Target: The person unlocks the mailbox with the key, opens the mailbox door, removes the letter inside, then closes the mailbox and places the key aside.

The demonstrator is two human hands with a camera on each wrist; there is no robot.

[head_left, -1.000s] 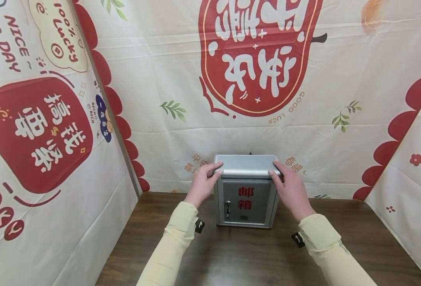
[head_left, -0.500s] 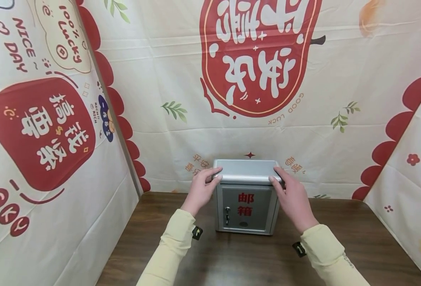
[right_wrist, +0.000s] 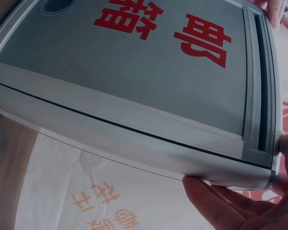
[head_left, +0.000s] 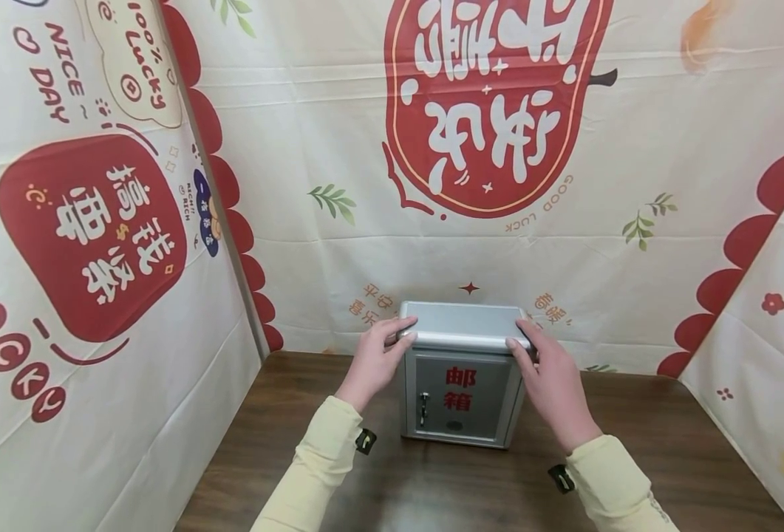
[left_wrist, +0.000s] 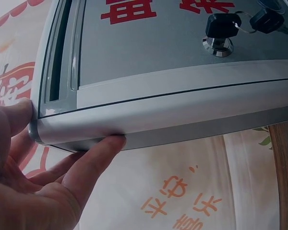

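Note:
A grey metal mailbox (head_left: pixel 488 417) with red characters on its door stands upright on the wooden table, door facing me. My left hand (head_left: pixel 373 362) grips its top left corner, thumb at the front edge and fingers along the side. At the top right corner, my right hand (head_left: pixel 556 384) holds it the same way. Keys (left_wrist: pixel 224 25) hang from the lock (left_wrist: pixel 218 47) on the door's left side. In the right wrist view a narrow slot (right_wrist: pixel 263 86) runs along the mailbox's top front, above the door.
The brown wooden table (head_left: pixel 285 473) reaches back to a white printed cloth (head_left: pixel 298 295) hanging close behind the mailbox. Similar cloths hang on the left (head_left: pixel 139 399) and right (head_left: pixel 751 355). Black straps with small devices circle both wrists.
The mailbox has come toward me across the table, away from the back cloth. Both hands have moved with it and keep their hold on its top corners.

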